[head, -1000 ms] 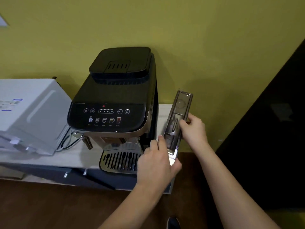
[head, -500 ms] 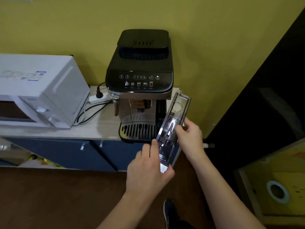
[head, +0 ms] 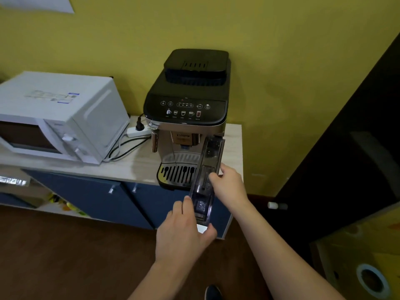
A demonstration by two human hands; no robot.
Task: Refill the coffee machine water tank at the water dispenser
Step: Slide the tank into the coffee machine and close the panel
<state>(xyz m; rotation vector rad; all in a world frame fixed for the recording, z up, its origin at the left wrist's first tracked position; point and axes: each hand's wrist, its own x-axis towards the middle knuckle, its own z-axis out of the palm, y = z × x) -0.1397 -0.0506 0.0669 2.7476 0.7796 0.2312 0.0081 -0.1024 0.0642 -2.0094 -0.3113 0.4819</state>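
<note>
A narrow transparent water tank (head: 208, 169) is held in front of the black coffee machine (head: 190, 100), which stands on a light wooden counter (head: 134, 167). My left hand (head: 184, 230) grips the tank's near lower end from the left and beneath. My right hand (head: 229, 185) grips its right side around the middle. The tank's far end sits beside the machine's right front corner, above the drip tray (head: 175, 174). No water dispenser is in view.
A white microwave (head: 56, 118) stands left on the counter, with a power strip (head: 138, 131) and cables beside it. Blue cabinet doors (head: 91, 195) are below. A dark door (head: 346, 148) is at right, a yellow box (head: 368, 260) at the lower right, brown floor underfoot.
The view has backed away from the machine, which looks smaller. Both hands keep hold of the tank, now drawn toward me and lying flatter in front of the machine's right side.
</note>
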